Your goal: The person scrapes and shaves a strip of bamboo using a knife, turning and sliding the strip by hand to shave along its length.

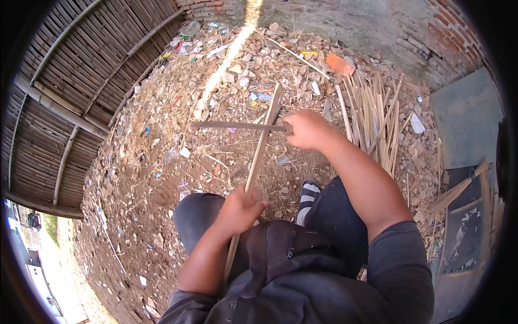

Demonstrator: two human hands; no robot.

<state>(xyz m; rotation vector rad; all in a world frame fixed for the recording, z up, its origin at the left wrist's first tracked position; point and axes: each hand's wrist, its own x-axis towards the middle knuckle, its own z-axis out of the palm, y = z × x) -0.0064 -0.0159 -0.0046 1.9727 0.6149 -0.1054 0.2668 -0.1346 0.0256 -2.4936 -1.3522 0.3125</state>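
My left hand (240, 209) is closed around a long bamboo strip (259, 154), which slants up and away from my lap. In my right hand (308, 130) is the handle of a machete (237, 126), its dark, narrow blade pointing left. The blade crosses the strip above my left hand, near the strip's far end; whether it cuts in or only lies against it I cannot tell. My right fingers wrap the handle and hide most of it.
A bundle of split bamboo strips (377, 116) lies at right. Rubble and litter (162, 178) cover the ground, with an orange brick piece (340, 64) farther off. A bamboo wall (70, 70) stands left, a brick wall (372, 27) behind, and a grey panel (465, 119) at right.
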